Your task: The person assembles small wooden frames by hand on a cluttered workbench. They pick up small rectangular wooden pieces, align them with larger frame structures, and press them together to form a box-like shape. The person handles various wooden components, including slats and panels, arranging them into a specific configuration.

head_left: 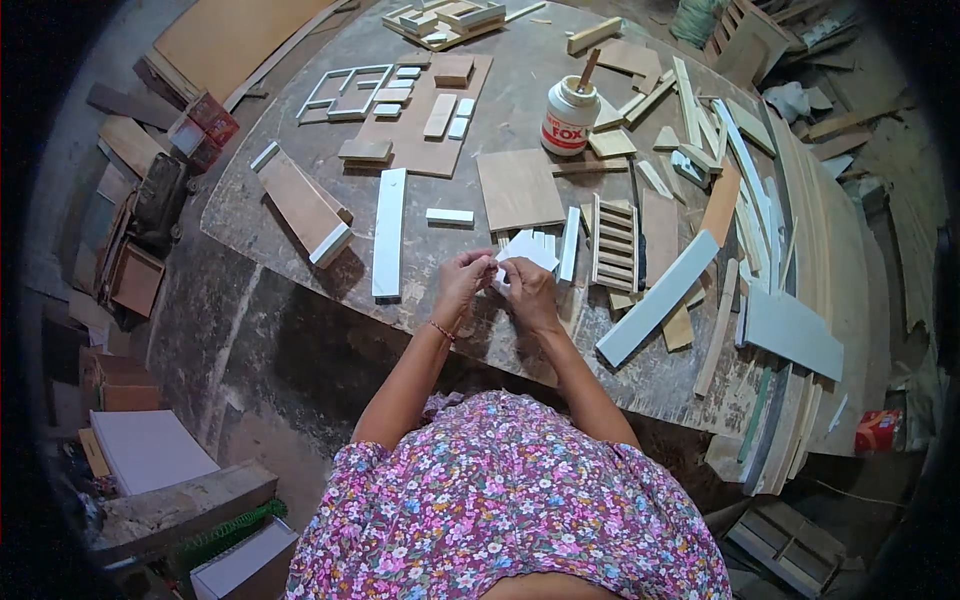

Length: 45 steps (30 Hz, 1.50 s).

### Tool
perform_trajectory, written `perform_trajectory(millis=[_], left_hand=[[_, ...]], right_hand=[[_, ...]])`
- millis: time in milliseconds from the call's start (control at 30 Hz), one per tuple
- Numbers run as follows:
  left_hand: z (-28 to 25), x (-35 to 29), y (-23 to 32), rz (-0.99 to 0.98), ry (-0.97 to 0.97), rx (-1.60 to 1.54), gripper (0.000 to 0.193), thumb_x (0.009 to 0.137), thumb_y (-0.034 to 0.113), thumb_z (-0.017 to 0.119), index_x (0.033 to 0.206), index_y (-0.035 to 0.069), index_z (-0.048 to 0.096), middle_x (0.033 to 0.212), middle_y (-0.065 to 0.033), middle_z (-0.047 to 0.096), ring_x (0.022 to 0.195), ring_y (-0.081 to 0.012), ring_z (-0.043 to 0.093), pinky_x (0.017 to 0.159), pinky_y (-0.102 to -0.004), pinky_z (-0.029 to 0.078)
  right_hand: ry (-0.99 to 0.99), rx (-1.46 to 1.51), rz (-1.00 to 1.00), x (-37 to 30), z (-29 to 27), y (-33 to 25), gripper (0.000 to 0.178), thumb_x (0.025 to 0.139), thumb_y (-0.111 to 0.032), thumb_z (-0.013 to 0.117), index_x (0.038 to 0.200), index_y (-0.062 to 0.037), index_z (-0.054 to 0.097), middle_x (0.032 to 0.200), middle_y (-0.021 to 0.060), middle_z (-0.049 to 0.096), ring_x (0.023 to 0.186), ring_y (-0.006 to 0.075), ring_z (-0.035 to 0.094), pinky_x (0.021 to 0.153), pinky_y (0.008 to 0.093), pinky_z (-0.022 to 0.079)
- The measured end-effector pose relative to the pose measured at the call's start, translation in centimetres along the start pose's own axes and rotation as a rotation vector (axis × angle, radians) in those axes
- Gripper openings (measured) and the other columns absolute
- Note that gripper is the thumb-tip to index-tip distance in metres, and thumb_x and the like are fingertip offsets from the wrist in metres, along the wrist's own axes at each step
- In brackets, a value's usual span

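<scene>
Small white piece (524, 247) between both hands' (497, 282) grip.

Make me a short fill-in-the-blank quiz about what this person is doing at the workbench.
1. Both hands, left hand and right hand, hold a small ____-coloured piece.
2. A stick stands in the glue jar, whose lid is coloured ____.
3. The slatted wooden frame lies to the person's ____ of the hands.
4. The person's left wrist wears a thin ____.

Missing words: white; red; right; bracelet
</scene>
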State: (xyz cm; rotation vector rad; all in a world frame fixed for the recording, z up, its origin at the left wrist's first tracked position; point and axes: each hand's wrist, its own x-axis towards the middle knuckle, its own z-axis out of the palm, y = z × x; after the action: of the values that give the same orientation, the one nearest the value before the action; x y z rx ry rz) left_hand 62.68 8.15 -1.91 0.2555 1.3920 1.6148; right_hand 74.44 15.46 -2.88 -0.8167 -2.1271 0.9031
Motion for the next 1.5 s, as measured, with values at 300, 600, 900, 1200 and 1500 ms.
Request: perform_trajectory(millis=[300,600,900,1200,1500], left_hand=[[0.7,-0.3,-1.3,0.191,0.058,0.300,0.026,0.085,0.010,0.060,0.104,-0.008,0.060,0.085,-0.0074,0.064,0.074,-0.0114,0.060,0.067,-0.0237,0.049],[-1.6,-0.1,-1.0,0.221,0.081,0.379,0.027,0.086,0.013,0.059,0.105,-0.006,0.061,0.087,-0.0059,0.064,0.078,-0.0115,0.058,0.072,-0.0244,0.047],[-4.8,2.0,0.6,0.156,0.047,0.326,0.022,0.087,0.013,0.059,0.103,-0.002,0.063,0.092,-0.0063,0.065,0.082,-0.0121,0.061,0.071,-0.0235,0.048],[-5.5,5.3,2.6,0.161,-0.139,0.466,0.021,0.087,0.013,0.060,0.101,-0.001,0.064,0.088,-0.0039,0.064,0.077,-0.0087,0.057,0.068,-0.0213,0.046],[-1.9,6.6,0.4,0.225,-0.254,0.666,0.025,0.082,0.011,0.062,0.099,-0.006,0.064,0.093,-0.0147,0.067,0.088,-0.0190,0.064,0.079,-0.0295,0.049]], right_hand=[[0.127,0.062,0.199,-0.3,-2.9,1.1,0.010,0.077,-0.009,0.066,0.081,-0.0007,0.067,0.070,0.0130,0.066,0.061,0.0218,0.065,0.057,0.0323,0.050],[0.083,0.144,0.171,0.2,-0.9,-1.0,0.010,0.074,-0.011,0.069,0.077,-0.0017,0.069,0.074,0.0123,0.066,0.068,0.0226,0.064,0.063,0.0317,0.049],[0.058,0.097,0.071,2.6,3.2,-2.5,0.022,0.074,0.000,0.060,0.095,-0.0021,0.066,0.083,0.0151,0.062,0.072,0.0263,0.063,0.066,0.0341,0.050],[0.162,0.063,0.172,3.0,5.8,-3.0,0.019,0.074,-0.001,0.056,0.091,-0.0015,0.066,0.084,0.0174,0.060,0.075,0.0321,0.060,0.068,0.0391,0.049],[0.416,-0.030,0.307,1.2,1.6,-1.0,0.020,0.080,-0.004,0.056,0.096,-0.0001,0.067,0.081,0.0174,0.062,0.067,0.0274,0.061,0.062,0.0350,0.048]])
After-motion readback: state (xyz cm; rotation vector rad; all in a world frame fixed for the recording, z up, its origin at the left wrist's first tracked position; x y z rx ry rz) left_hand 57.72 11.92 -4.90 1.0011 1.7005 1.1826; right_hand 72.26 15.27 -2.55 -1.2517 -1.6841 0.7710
